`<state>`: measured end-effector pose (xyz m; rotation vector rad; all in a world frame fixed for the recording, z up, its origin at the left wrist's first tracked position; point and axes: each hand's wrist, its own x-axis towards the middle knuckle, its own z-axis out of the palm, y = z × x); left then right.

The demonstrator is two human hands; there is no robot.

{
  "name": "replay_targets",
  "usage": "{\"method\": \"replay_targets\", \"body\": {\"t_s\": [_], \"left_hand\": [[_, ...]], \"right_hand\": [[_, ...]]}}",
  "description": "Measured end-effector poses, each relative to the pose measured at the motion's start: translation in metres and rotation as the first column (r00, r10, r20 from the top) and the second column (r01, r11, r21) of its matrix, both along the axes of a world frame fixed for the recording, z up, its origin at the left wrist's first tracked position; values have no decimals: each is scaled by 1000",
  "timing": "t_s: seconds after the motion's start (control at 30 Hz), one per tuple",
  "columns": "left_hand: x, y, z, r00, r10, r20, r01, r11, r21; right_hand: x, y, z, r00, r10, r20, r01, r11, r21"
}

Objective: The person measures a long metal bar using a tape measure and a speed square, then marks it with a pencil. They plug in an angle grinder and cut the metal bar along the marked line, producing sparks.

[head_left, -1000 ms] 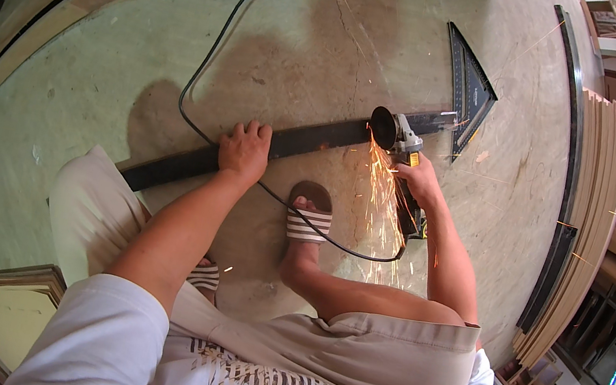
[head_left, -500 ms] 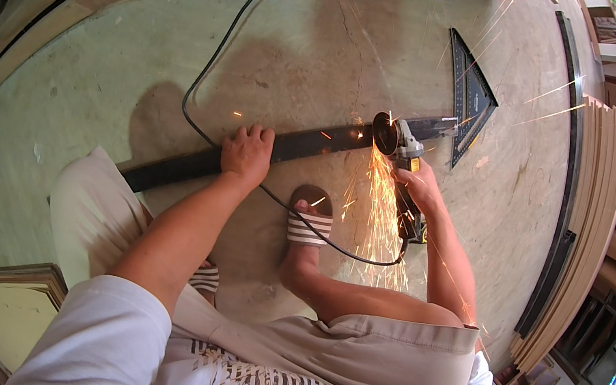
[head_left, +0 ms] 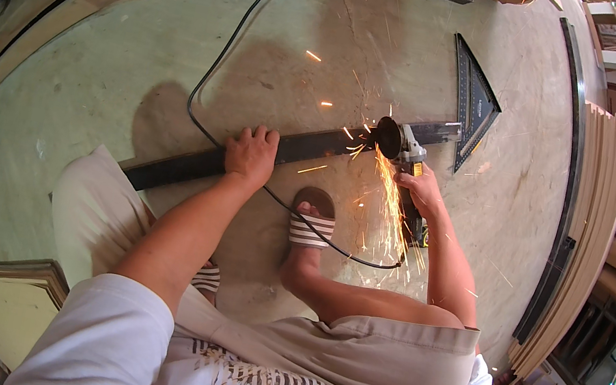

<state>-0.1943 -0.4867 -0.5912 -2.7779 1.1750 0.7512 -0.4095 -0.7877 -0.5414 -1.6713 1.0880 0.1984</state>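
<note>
A long dark metal bar [head_left: 316, 144] lies at a slant across the concrete floor, its far right end close to a black triangular speed square [head_left: 475, 102]. My left hand [head_left: 251, 154] grips the bar near its middle, fingers over the far edge. In my right hand [head_left: 422, 190] is an angle grinder [head_left: 411, 151], held by its body. The grinder's disc [head_left: 388, 137] meets the bar toward its right part, and orange sparks [head_left: 390, 195] stream from there toward me. The exact cut is hidden by the disc and sparks.
A black power cord [head_left: 219, 65] loops from the far side under my left wrist to the grinder. My sandalled foot [head_left: 312, 214] stands near the sparks. Wooden boards [head_left: 592, 210] and a dark metal length [head_left: 576, 100] lie along the right. Panels [head_left: 4, 304] rest at lower left.
The spark stream has narrowed, and a few sparks now fly to the far left of the disc. The whole view has shifted slightly; both hands keep their holds.
</note>
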Motion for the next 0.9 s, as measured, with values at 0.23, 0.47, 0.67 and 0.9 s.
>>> {"method": "replay_targets", "body": {"t_s": [0.23, 0.47, 0.67, 0.9], "left_hand": [[3, 3, 7, 1000, 8, -15, -8, 1000, 0], [0, 5, 0, 997, 21, 77, -14, 996, -90], [-1, 7, -2, 995, 1, 98, 10, 993, -118], [-6, 24, -24, 933, -143, 331, 205, 966, -160]], "right_hand": [[15, -2, 8, 993, 48, -112, -50, 999, -17], [17, 2, 9, 997, 31, -64, -30, 1000, 9], [17, 0, 15, 999, 4, -42, -5, 1000, -12], [3, -3, 47, 939, -270, 214, 223, 950, 217]]}}
